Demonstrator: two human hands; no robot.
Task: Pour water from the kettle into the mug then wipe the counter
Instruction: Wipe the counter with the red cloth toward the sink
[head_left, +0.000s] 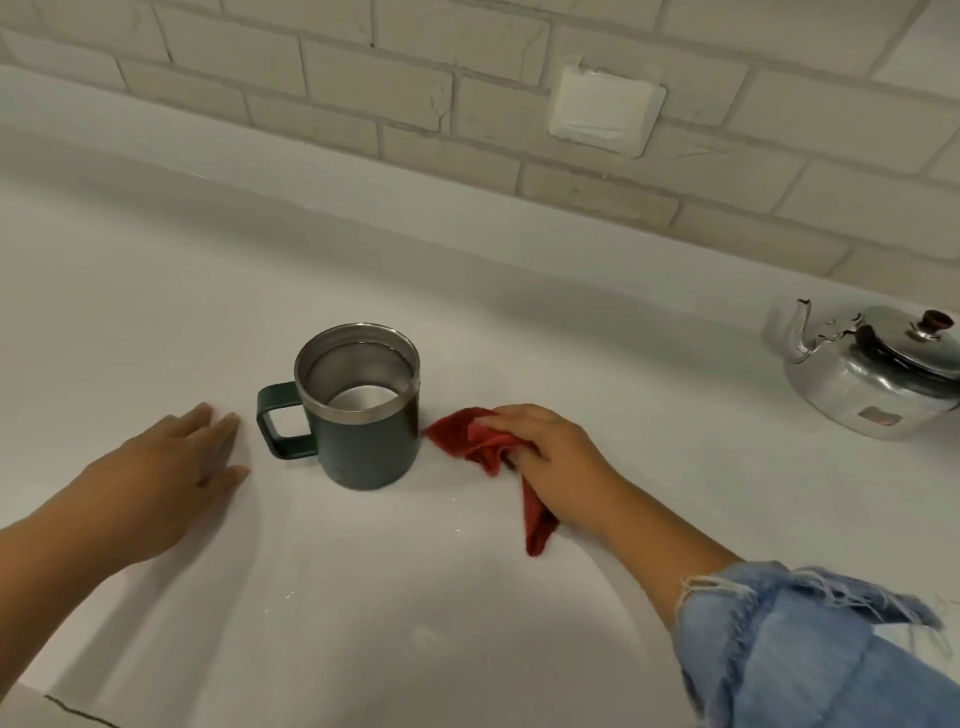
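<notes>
Left hand (171, 462) lies flat, palm down, fingers spread and empty on the white surface (363, 597), fingertips just short of the mug's handle. The dark green mug (358, 415) stands upright mid-surface, steel rim up, handle pointing left, water visible inside. Right hand (545, 447) is clenched around a bunched red cloth (493, 452), pressing it to the surface just right of the mug; one corner pokes toward the mug's base, another trails back under the wrist. The right forearm reaches in from the near right corner, frayed denim sleeve (805, 649) pushed up. The shiny kettle (872, 374) sits well apart at the far right edge, spout pointing left, lid on.
</notes>
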